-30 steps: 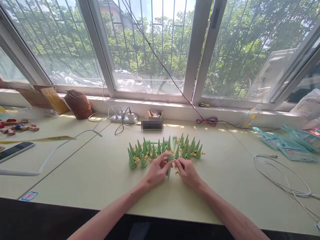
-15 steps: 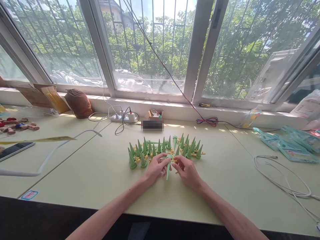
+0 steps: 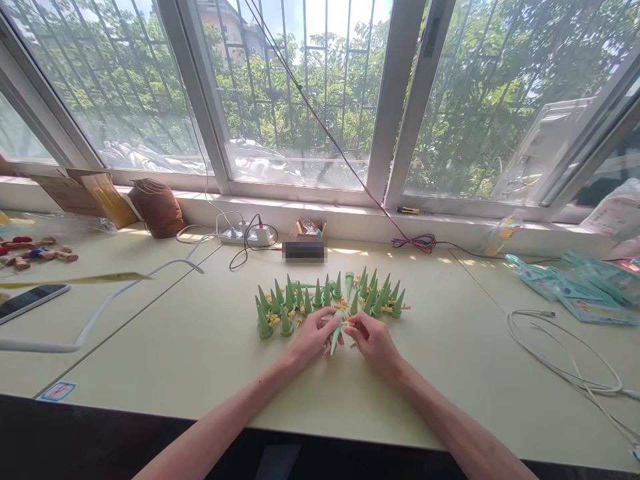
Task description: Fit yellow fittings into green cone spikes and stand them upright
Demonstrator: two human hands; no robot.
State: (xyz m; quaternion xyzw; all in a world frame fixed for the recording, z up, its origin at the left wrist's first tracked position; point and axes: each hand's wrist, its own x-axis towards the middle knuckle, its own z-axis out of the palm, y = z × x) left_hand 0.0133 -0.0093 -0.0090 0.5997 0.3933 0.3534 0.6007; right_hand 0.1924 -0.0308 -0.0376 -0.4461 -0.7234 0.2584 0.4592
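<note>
Between the thumb and fingers of my left hand [image 3: 317, 337] is a green cone [image 3: 336, 339], its narrow tip pointing down toward me. My right hand [image 3: 371, 335] pinches a small yellow piece [image 3: 349, 324] against the side of that cone, near its wide end. Whether the piece is seated in the cone I cannot tell. Just beyond my hands stand several more green cones [image 3: 263, 323] with round bases, most of them upright. Small yellow pieces [image 3: 386, 309] stick out from or lie among them.
A small open box [image 3: 301, 230] and a power strip [image 3: 233, 235] stand by the window sill. To the left lie a phone [image 3: 30, 301] and doll-like figures [image 3: 43, 253]. On the right are a coiled white cable [image 3: 565, 363] and teal packages [image 3: 590, 300].
The held cone has tilted slightly, its tip shifting a little up and to the left. Both hands stay almost in the same place.
</note>
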